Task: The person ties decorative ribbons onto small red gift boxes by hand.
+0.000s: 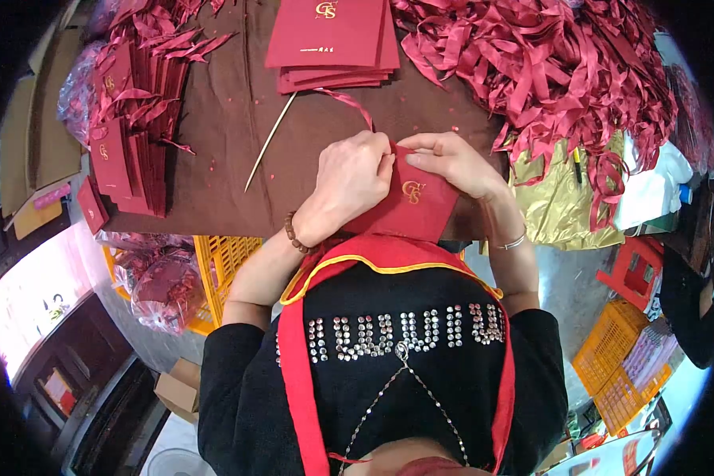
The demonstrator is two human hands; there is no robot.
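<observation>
A flat red paper bag [411, 202] with a gold monogram lies at the table's front edge, close to my chest. My left hand [355, 170] is closed at its upper left edge, fingertips pinched. A dark red ribbon [357, 105] runs up from between these fingers onto the table, and its lower end is hidden by the hand. My right hand [452, 163] grips the bag's upper edge between thumb and fingers. Beyond the hands sits a stack of similar red bags [329, 40]. A thin pale stick [270, 143] lies left of my left hand.
Loose ribbons [543, 67] heap up at the right on the brown tablecloth [222, 103]. Bags with ribbons [127, 163] stand in rows at the left. Gold wrapping [559, 198] hangs over the right edge. Yellow crates [611, 357] and a red stool [633, 270] are on the floor.
</observation>
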